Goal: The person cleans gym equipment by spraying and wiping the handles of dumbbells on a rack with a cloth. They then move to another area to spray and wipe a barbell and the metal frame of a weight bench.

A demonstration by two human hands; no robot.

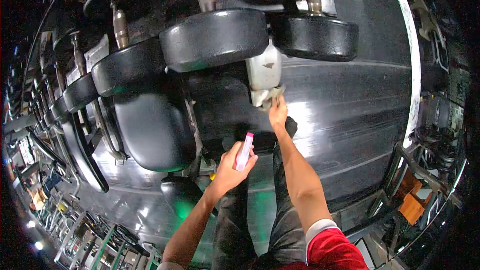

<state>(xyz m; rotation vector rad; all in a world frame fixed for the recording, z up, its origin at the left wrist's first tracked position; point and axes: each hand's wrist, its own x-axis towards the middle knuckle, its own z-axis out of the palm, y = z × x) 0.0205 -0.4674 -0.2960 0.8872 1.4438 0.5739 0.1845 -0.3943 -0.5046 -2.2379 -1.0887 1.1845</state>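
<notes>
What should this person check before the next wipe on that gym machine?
1. Grip of the right hand on the cloth, pressed against the grey bracket: ok.
2. Grip of the left hand on the spray bottle: ok.
3. Nozzle facing the grey bracket: cannot tell.
4. Liquid left in the spray bottle: cannot tell.
5. Gap between the right hand and the black pad above: ok.

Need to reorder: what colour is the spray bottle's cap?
Pink, on the spray bottle in the left hand; head view.
</notes>
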